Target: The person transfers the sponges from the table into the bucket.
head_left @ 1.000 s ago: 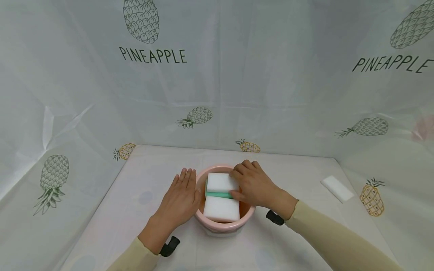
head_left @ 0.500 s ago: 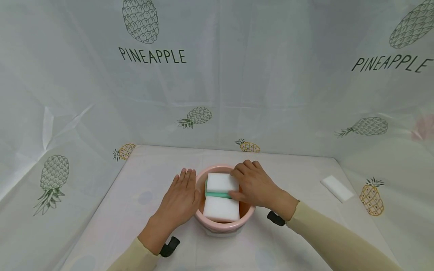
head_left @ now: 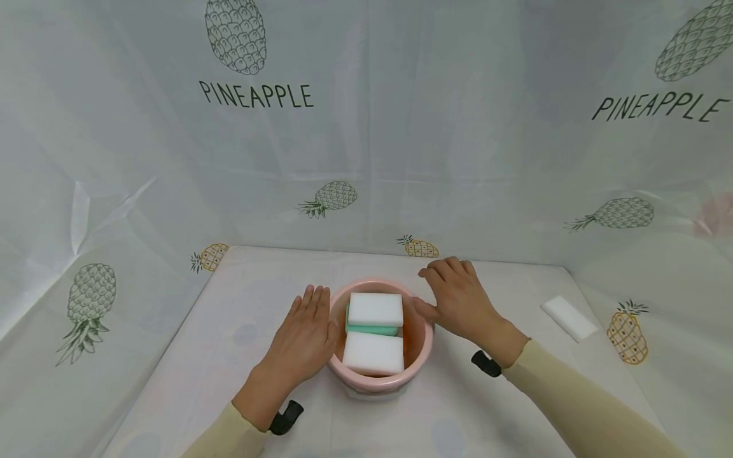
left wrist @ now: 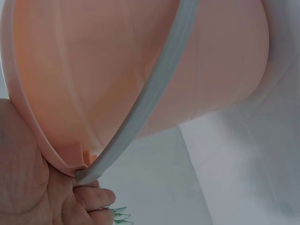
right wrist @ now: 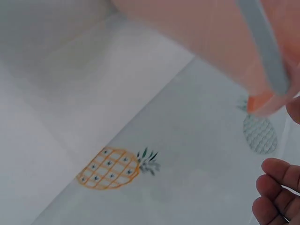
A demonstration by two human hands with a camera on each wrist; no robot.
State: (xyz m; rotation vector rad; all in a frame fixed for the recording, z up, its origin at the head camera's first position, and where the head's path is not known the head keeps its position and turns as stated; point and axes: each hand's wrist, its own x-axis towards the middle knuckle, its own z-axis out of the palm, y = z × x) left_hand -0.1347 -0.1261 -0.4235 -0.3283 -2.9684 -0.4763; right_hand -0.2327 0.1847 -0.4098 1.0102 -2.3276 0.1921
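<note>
A pink bucket [head_left: 375, 383] stands at the middle of the table, its grey handle [left wrist: 150, 89] hanging down the outside. Inside it lie two white sponge blocks, a far one [head_left: 376, 309] and a near one [head_left: 374, 353], with a green piece [head_left: 372, 330] showing between them. My left hand [head_left: 303, 337] rests flat against the bucket's left rim, fingers straight, palm side touching the rim in the left wrist view. Beside the right rim, my right hand [head_left: 459, 299] hovers with loosely bent fingers and holds nothing. Whatever lies under the sponges is hidden.
Toward the table's right edge lies another white block [head_left: 569, 319]. Pineapple-printed sheeting [head_left: 458, 159] rises behind and at both sides of the white-covered table [head_left: 275, 267]. A black wrist strap piece [head_left: 487, 364] sits under the right wrist.
My right hand has let go of the far sponge block and moved right, to the bucket's right rim. The left hand and the sponges stay in place.
</note>
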